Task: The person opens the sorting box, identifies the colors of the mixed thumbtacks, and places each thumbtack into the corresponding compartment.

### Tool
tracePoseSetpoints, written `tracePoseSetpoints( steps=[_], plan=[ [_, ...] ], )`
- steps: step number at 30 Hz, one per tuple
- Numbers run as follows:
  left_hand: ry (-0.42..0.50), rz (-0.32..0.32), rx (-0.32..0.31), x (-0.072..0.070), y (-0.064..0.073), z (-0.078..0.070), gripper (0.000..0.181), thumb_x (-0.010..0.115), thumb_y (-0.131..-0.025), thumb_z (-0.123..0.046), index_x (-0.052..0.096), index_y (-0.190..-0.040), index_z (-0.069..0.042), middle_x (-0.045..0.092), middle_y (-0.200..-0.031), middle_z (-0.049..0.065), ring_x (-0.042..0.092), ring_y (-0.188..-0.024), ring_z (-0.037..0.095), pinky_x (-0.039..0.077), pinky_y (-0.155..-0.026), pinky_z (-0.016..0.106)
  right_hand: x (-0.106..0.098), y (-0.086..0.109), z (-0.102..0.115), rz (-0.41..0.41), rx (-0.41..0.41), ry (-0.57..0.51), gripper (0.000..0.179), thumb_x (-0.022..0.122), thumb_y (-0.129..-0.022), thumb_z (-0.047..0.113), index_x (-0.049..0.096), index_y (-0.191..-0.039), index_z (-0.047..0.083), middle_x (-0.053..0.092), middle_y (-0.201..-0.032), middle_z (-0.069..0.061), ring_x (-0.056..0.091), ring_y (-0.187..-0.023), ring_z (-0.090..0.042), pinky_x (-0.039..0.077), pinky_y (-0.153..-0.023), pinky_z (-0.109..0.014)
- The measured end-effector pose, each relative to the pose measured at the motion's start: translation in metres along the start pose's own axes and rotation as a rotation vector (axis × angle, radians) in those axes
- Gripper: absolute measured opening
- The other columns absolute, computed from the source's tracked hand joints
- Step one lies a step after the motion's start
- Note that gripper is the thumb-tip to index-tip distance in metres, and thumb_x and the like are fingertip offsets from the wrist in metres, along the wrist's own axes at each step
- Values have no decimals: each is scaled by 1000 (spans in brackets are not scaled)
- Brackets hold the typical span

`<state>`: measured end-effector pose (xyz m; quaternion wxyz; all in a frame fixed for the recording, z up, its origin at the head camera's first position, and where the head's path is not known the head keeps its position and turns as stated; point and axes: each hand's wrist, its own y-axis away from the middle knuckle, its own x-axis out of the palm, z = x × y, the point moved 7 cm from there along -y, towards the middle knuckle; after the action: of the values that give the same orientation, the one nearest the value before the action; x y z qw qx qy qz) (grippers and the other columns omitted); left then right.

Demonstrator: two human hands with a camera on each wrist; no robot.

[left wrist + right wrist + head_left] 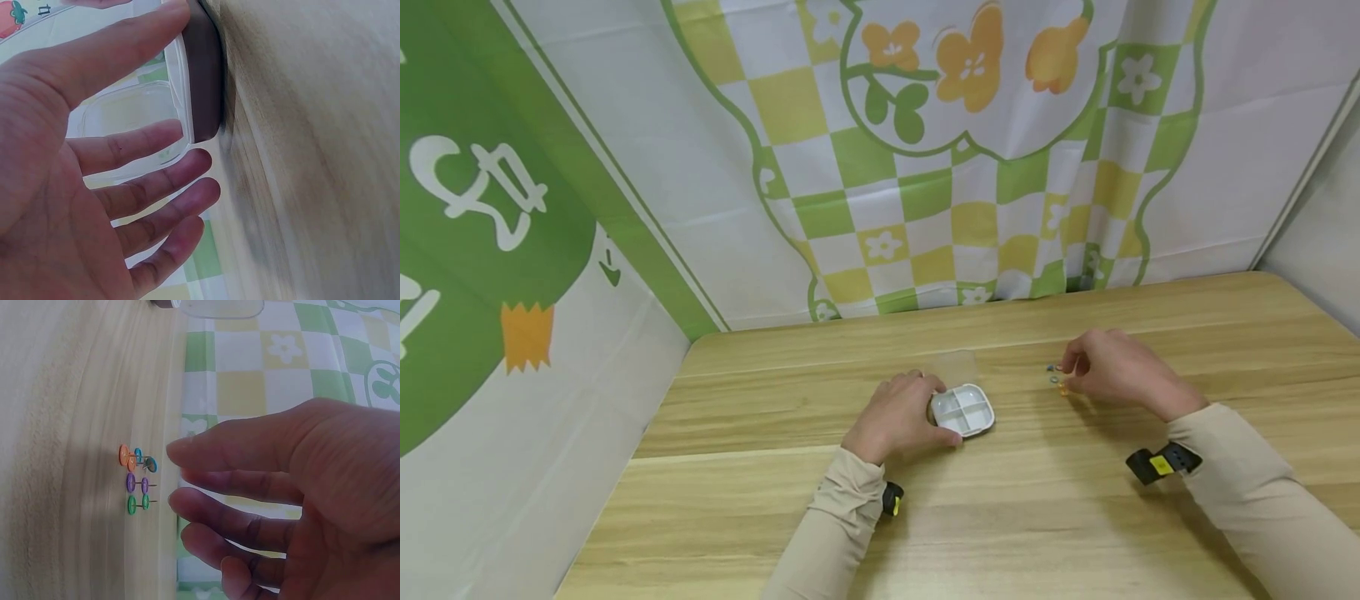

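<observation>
A small white case point(963, 410) with a cross-shaped divider and a dark base point(206, 75) lies on the table, its clear lid point(953, 367) swung back. My left hand point(898, 414) pinches it at the left side, thumb on the near edge and index finger by the far one; the other fingers are spread. To the right, my right hand point(1112, 371) hovers beside several push-pin-like thumbtacks point(1054, 380). Orange point(124, 455), blue point(152, 464), purple point(130, 482) and green point(132, 504) ones stand point up. The right fingers are loosely bent, thumb apart from them, with nothing between.
The wooden table point(737, 500) reaches back to a hanging cloth point(880, 200) with a green and yellow check. Another printed cloth point(602, 400) borders the left side. A black strap point(1163, 463) is on the right sleeve.
</observation>
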<state>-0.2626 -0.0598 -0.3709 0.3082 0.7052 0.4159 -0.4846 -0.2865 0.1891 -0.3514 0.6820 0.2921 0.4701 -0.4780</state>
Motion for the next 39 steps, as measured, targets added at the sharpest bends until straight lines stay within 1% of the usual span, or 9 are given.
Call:
tracePoseSetpoints(
  steps=[9, 18, 25, 34, 39],
  plan=[
    [5, 2, 2, 0, -1, 0, 66, 89, -75, -44, 67, -127, -8, 66, -115, 5, 59, -103, 20, 44, -98, 43, 3, -1, -1, -3, -41, 35, 7, 78, -76, 10, 74, -81, 13, 64, -74, 6, 58, -69, -14, 49, -63, -38],
    [8, 3, -5, 0, -1, 1, 67, 89, -76, -43, 66, -128, -8, 66, -117, 5, 59, -105, 21, 42, -100, 42, 6, -1, 0, 26, -45, 21, 7, 79, -78, 9, 74, -78, 14, 65, -75, 5, 59, -70, -14, 49, -62, -37],
    [4, 4, -3, 1, -1, 1, 67, 89, -75, -43, 66, -128, -8, 66, -117, 5, 59, -106, 21, 43, -99, 42, 8, -1, 0, 39, -60, 34, 8, 77, -75, 8, 74, -76, 16, 64, -75, 6, 58, -70, -14, 49, -63, -37],
    [7, 11, -3, 1, -1, 1, 66, 89, -76, -42, 66, -128, -8, 66, -116, 5, 59, -103, 20, 43, -99, 42, 10, -1, -1, 54, -46, 10, 9, 78, -79, 10, 73, -77, 17, 65, -76, 6, 58, -70, -13, 50, -64, -39],
    [2, 11, 0, 1, -1, 0, 68, 89, -76, -43, 66, -128, -8, 65, -117, 5, 59, -105, 21, 44, -98, 42, 12, -1, 0, 59, -40, 8, 8, 79, -81, 12, 73, -78, 17, 65, -76, 6, 58, -70, -13, 50, -64, -38]
  ],
)
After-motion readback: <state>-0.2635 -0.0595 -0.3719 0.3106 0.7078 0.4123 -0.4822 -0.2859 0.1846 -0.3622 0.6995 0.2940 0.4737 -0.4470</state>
